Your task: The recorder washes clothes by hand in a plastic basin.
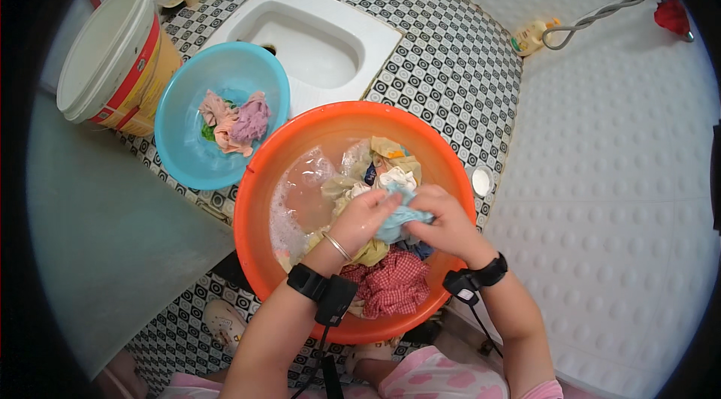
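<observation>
We locate the light blue cloth (392,231) between both hands, within the outline of the orange basin (251,207). The left hand (362,220) is clamped on its left side, the right hand (449,228) on its right; the fingertips are partly lost in the folds and slightly blurred. We cannot tell whether the cloth's underside touches the heaped laundry (398,151) below. The individual garments overlap, so we cannot separate their outlines. The left forearm covers part of the basin's near rim and the edge of the red checked cloth (394,282). Foam and cloudy water (304,188) conceal the basin's floor at left. The orange basin and the blue basin (171,128) overlap in view; the latter hides one corner of the squat toilet (383,31).
</observation>
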Demonstrator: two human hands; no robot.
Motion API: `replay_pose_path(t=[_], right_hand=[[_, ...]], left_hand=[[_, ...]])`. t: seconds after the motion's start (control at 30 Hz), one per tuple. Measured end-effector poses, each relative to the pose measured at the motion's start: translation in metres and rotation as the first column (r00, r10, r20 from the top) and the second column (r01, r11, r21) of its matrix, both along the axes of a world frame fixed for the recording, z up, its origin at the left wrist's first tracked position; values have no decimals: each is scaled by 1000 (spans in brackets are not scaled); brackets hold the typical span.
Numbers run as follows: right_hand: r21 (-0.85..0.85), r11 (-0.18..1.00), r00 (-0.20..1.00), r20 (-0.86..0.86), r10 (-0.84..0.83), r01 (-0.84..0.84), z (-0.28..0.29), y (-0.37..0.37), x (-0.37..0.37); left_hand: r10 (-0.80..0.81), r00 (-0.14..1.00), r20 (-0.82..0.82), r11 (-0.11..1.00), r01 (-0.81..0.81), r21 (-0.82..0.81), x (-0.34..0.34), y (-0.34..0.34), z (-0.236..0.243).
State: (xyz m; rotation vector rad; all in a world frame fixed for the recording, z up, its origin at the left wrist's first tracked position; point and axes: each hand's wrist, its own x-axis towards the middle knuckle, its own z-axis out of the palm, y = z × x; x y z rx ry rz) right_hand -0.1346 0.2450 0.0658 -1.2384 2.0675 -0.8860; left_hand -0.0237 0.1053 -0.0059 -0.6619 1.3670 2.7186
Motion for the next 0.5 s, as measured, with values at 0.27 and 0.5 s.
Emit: replay_pose_path(t=[0.27,0.5], right_hand=[[61,987,965,-225,-133,150,35,-1,-22],[-95,949,870,436,-231,300,28,-3,-16]], left_hand=[[124,979,-161,978,-93,187,-1,-17,14],[93,989,-113,996,-91,16,1,-25,13]])
